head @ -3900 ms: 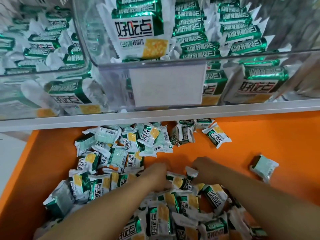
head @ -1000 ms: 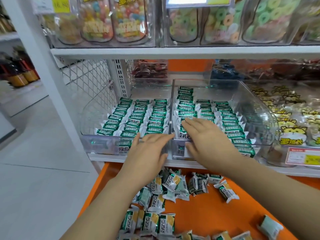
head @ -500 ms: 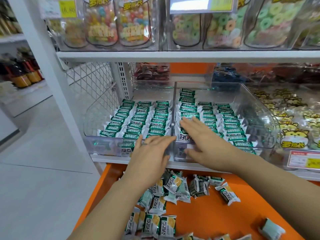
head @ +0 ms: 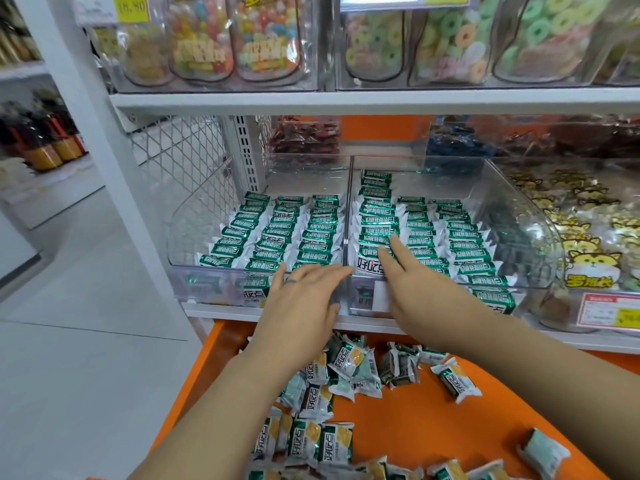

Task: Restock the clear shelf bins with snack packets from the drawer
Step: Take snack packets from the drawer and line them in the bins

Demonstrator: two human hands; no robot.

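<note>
At the centre of the frame the left hand lies flat, fingers straight and holding nothing, over the front lip of the left clear plastic shelf bin. The right hand, fingers also extended and gripping nothing, touches the front green-and-white foil snack packets of the leftmost row in the right clear plastic shelf bin. Both bins hold neat rows of these packets, and loose packets lie in the open orange drawer across the lower frame.
</note>
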